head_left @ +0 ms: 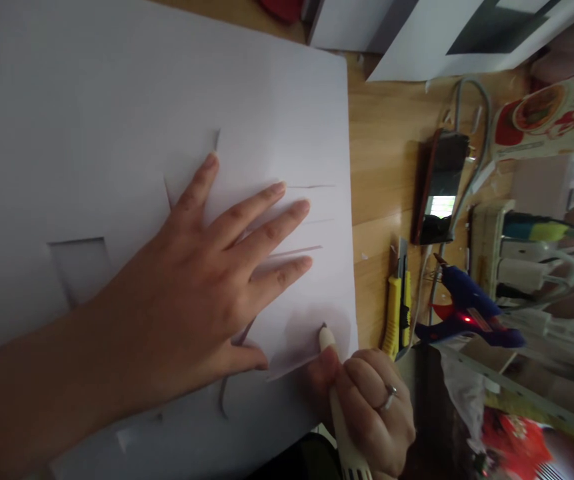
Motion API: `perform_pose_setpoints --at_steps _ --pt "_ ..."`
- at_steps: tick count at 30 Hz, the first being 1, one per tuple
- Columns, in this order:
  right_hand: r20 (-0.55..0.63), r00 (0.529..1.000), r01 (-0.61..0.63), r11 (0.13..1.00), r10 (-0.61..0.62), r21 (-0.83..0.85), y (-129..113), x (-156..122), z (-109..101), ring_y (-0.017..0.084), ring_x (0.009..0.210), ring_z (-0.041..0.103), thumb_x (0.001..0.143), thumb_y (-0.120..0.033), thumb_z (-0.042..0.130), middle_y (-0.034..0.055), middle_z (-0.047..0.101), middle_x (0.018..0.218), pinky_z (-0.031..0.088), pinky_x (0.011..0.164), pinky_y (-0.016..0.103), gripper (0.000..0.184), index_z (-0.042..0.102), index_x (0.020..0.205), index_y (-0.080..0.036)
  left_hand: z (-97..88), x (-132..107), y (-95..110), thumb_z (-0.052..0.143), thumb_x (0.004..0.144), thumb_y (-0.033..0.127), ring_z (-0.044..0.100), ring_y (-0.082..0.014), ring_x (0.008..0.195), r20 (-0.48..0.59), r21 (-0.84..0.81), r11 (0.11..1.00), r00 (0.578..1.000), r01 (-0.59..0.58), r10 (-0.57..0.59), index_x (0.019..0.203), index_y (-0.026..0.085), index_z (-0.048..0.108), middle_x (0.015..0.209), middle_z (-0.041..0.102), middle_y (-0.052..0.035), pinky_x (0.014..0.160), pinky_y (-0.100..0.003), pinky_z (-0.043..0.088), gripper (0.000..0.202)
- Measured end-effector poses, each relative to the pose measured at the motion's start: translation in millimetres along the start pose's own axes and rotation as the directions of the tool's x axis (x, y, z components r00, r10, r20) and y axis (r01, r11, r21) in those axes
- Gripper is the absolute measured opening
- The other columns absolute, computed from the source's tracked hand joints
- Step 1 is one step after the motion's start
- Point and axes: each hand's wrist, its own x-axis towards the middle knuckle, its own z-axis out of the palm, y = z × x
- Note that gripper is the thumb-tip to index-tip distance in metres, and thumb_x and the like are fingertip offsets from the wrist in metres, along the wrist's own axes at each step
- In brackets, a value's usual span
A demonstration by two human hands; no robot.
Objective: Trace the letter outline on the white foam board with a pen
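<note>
A large white sheet (277, 100) of paper or thin card lies on the wooden table, with several slits and a cut rectangular outline in it. My left hand (207, 280) is spread flat on the sheet, palm down, fingers apart over the slits. Lower right, my right hand (371, 407), with a ring on one finger, is closed round a white pen-shaped tool (343, 417). Its small dark tip is at the sheet's surface, near the right edge; whether it is a blade or a nib I cannot tell. The sheet's bottom edge is in shadow.
Right of the sheet on the table (381, 133) lie a yellow box cutter (397, 307), a phone (441, 190) with a cable and a blue glue gun (471, 310) with a lit red light. Further right are a power strip (481, 250) and a printed food packet (547, 120). White card pieces (357, 23) stand at the top.
</note>
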Motion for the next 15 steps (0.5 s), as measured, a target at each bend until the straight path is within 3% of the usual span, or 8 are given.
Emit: perform_pose_setpoints --at_steps 5,15 --pt "-0.074 0.996 -0.051 0.999 0.052 0.015 -4 2 1 0.008 0.05 0.044 0.077 -0.004 0.069 -0.0079 0.046 0.055 0.036 0.049 0.024 0.028 0.047 0.069 -0.02 1.3 0 0 0.054 0.082 0.068 0.029 -0.0398 0.145 -0.012 0.01 1.0 1.0 -0.008 0.008 0.136 0.022 0.052 0.158 0.034 -0.0108 0.118 -0.067 0.003 0.07" --pt "0.005 0.999 -0.033 0.996 0.033 0.088 -8 17 -3 0.009 0.049 0.044 0.078 0.005 0.064 -0.0065 0.046 0.051 0.031 0.046 0.026 0.029 0.05 0.067 -0.017 1.7 0 0 0.06 0.075 0.073 0.029 -0.0385 0.145 -0.02 0.037 0.999 1.0 -0.02 0.021 0.136 0.021 0.053 0.157 0.035 -0.0147 0.118 -0.067 0.005 0.08"
